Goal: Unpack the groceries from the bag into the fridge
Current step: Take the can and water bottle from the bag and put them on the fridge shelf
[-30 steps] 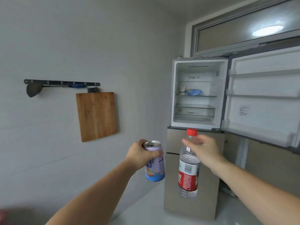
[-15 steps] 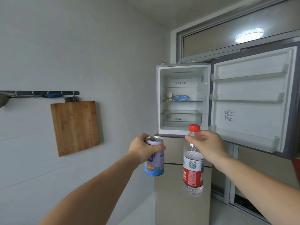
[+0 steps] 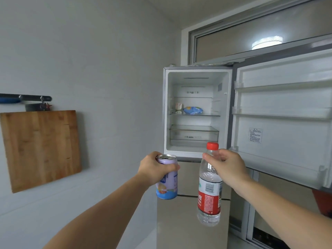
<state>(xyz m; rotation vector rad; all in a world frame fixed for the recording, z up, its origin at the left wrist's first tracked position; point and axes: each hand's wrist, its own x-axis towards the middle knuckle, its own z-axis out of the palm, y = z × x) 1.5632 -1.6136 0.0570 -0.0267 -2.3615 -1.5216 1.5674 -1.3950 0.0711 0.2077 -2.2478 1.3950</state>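
My left hand [image 3: 152,168] grips a lilac aluminium drink can [image 3: 167,177] round its upper body; my right hand [image 3: 226,166] pinches a clear plastic water bottle with red cap and red label [image 3: 209,191] by the neck, so it hangs. Both are held upright out front, short of the white open-doored fridge [image 3: 195,108], probably ready to shelve. Inside, a blue packet [image 3: 193,110] and small carton [image 3: 178,108] sit on a glass shelf. A wooden cutting board [image 3: 40,148] hangs on the grey wall. No bag in view.
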